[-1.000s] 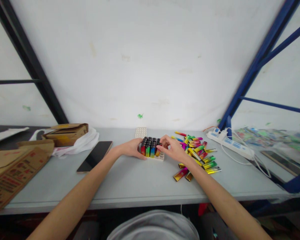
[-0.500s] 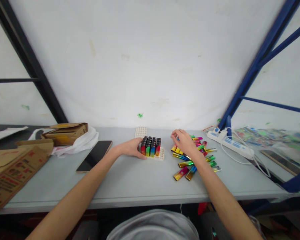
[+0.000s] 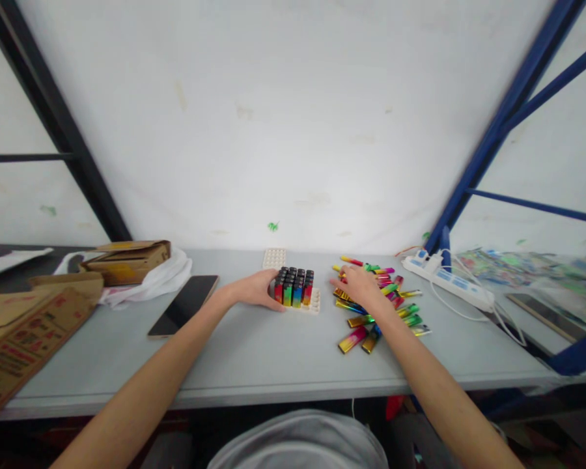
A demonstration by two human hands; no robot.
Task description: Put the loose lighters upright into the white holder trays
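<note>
Several lighters (image 3: 297,290) with black tops and shiny rainbow bodies stand upright in close rows. Under them is a white tray with round holes (image 3: 315,301), its right column of holes bare. My left hand (image 3: 262,288) is closed around the left side of this block, thumb in front and fingers behind. To the right lies a loose pile of shiny coloured lighters (image 3: 354,339), pointing various ways. My right hand (image 3: 359,284) rests low over the pile's upper left part, fingers bent and apart, touching lighters there; its fingertips are partly hidden and nothing shows held.
A second white holed tray (image 3: 274,258) lies by the wall. Left are a phone or tablet (image 3: 184,305), a white plastic bag (image 3: 151,286) and cardboard boxes (image 3: 39,332). A power strip (image 3: 449,281) with cables lies right, beside a blue metal frame (image 3: 473,169).
My right hand has moved down and slightly left onto the pile, uncovering lighters at its far edge. My left hand stays at the block of lighters.
</note>
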